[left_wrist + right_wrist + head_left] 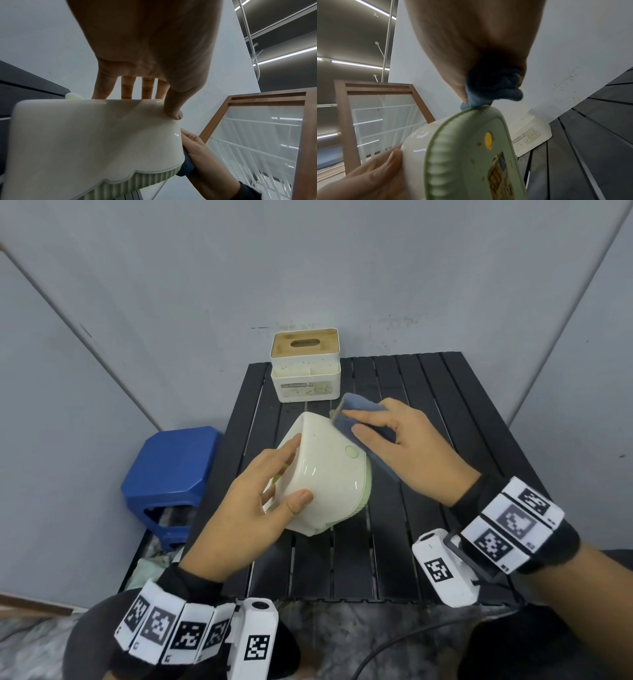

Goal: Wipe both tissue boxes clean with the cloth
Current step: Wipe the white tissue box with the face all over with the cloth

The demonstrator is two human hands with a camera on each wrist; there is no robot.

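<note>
A cream tissue box (pixel 334 484) with a ribbed green base is tipped up on the black slatted table (pixel 438 446). My left hand (pixel 295 473) grips its left end, thumb on the near face and fingers over the far edge. In the left wrist view that thumb presses on the cream shell (pixel 85 142). My right hand (pixel 354 424) holds a folded blue cloth (pixel 364 409) pressed against the box's upper right side. In the right wrist view the bunched cloth (pixel 494 88) meets the green base (pixel 471 155). A second white tissue box (pixel 306 368) with a wooden slotted lid stands at the table's back.
A blue plastic stool (pixel 171 467) stands left of the table. Grey walls close in behind and on both sides. Bare slats show to the right of my hands and along the front edge. A cable lies on the floor below.
</note>
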